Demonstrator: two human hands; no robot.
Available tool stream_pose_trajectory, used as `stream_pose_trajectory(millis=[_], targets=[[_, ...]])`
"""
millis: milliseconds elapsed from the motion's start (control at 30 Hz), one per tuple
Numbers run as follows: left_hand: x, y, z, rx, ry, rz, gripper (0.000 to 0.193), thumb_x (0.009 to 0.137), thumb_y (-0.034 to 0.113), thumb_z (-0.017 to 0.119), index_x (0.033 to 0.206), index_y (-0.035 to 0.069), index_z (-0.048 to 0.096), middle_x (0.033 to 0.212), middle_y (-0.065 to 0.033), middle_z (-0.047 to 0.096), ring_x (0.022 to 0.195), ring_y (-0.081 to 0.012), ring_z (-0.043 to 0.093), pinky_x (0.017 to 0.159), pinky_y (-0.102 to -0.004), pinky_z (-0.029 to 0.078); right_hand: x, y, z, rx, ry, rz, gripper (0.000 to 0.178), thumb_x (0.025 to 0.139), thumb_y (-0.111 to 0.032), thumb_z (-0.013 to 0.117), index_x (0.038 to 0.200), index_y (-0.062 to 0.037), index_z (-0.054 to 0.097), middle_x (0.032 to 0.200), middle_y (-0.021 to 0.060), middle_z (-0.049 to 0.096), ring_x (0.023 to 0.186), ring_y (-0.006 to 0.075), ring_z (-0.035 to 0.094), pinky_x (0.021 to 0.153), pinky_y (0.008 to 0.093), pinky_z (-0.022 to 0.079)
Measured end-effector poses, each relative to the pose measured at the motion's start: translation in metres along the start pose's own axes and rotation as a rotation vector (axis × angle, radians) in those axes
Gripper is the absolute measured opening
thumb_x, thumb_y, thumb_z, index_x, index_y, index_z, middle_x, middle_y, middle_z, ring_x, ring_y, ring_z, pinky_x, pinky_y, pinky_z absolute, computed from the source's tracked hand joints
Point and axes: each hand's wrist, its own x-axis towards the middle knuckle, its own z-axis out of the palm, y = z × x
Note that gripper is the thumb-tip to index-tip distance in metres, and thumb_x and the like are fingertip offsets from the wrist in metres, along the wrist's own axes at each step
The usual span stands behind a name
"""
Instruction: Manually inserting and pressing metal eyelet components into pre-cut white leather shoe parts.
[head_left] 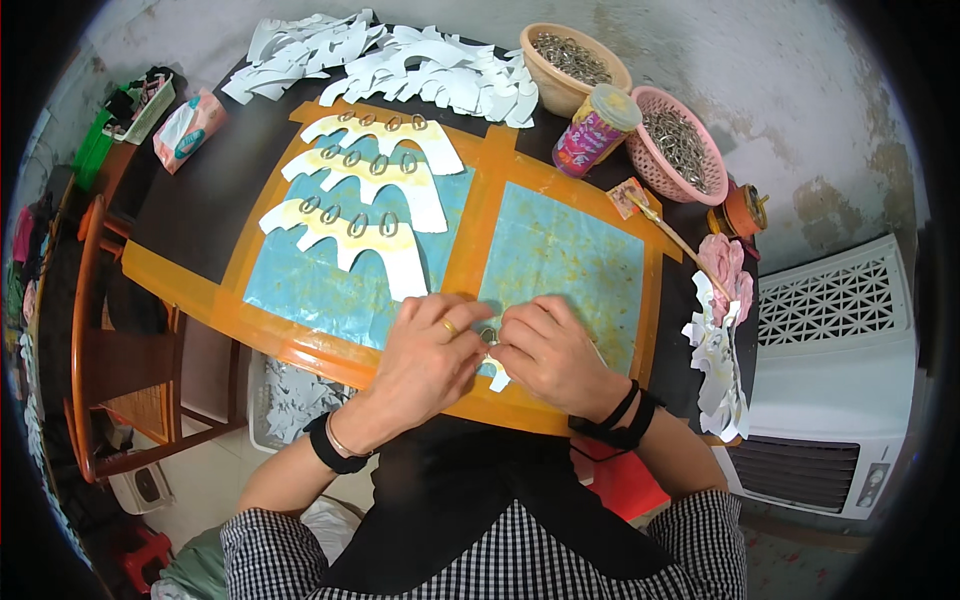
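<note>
My left hand (432,352) and my right hand (556,356) meet at the near edge of the table, fingers closed in a pinch. Between their fingertips sits a small metal ring (489,335) on a white scalloped piece (498,380), mostly hidden by the hands. Just beyond my left hand lie three larger white scalloped pieces (408,268), spread in rows on a blue sheet (330,300). Yellowish smears mark them, and each carries several metal rings (358,224) along its upper edge.
White cut pieces (440,75) are heaped at the back. A beige basket (545,80) and a pink basket (715,165) hold metal rings. Nearby are a purple canister (590,135), a stick (690,250), a pink cloth (722,262) and a tissue pack (190,130). Orange tape borders the sheets.
</note>
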Motion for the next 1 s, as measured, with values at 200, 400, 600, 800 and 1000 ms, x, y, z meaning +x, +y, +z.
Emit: stream_pose_trajectory(millis=[200, 400, 600, 800, 1000], targets=[[0.000, -0.022, 0.001, -0.028, -0.100, 0.221, 0.014, 0.081, 0.008, 0.078, 0.095, 0.007, 0.076, 0.117, -0.0008, 0.072, 0.114, -0.0221, 0.063, 0.095, -0.0373, 0.045, -0.002, -0.001, -0.004, -0.036, -0.051, -0.047, 0.014, 0.079, -0.011, 0.070, 0.091, -0.0029, 0.069, 0.096, 0.0063, 0.061, 0.103, 0.0240, 0.063, 0.096, 0.0437, 0.051], [0.000, -0.027, -0.005, 0.013, -0.157, 0.260, 0.016, 0.082, 0.011, 0.077, 0.098, 0.010, 0.078, 0.107, 0.0016, 0.073, 0.110, -0.0205, 0.063, 0.093, -0.0364, 0.046, 0.000, -0.001, -0.002, -0.058, -0.043, -0.066, 0.011, 0.081, -0.010, 0.069, 0.090, -0.0042, 0.068, 0.104, 0.0063, 0.065, 0.112, 0.0241, 0.064, 0.099, 0.0436, 0.052], [-0.008, -0.030, -0.012, -0.091, -0.126, 0.177, 0.026, 0.082, 0.010, 0.078, 0.107, 0.012, 0.082, 0.115, 0.0035, 0.075, 0.111, -0.0216, 0.062, 0.094, -0.0372, 0.048, -0.001, 0.006, 0.003, 0.056, -0.033, -0.064, 0.011, 0.083, -0.010, 0.070, 0.093, -0.0046, 0.067, 0.110, 0.0060, 0.068, 0.115, 0.0237, 0.065, 0.100, 0.0427, 0.052], [-0.012, -0.029, -0.019, -0.121, -0.167, 0.133, 0.033, 0.081, 0.008, 0.079, 0.114, 0.013, 0.082, 0.121, 0.0055, 0.076, 0.112, -0.0225, 0.061, 0.096, -0.0377, 0.049, -0.004, 0.012, 0.005, 0.073, -0.055, -0.111, 0.011, 0.086, -0.011, 0.069, 0.095, -0.0059, 0.067, 0.108, 0.0054, 0.069, 0.113, 0.0224, 0.065, 0.102, 0.0431, 0.051], [-0.012, -0.029, -0.017, -0.102, -0.153, 0.147, 0.033, 0.081, 0.009, 0.079, 0.114, 0.012, 0.082, 0.122, 0.0052, 0.075, 0.112, -0.0229, 0.060, 0.097, -0.0376, 0.049, 0.002, 0.015, 0.002, 0.099, -0.069, -0.106, 0.011, 0.087, -0.012, 0.069, 0.097, -0.0073, 0.067, 0.102, 0.0039, 0.068, 0.110, 0.0222, 0.066, 0.104, 0.0435, 0.051]])
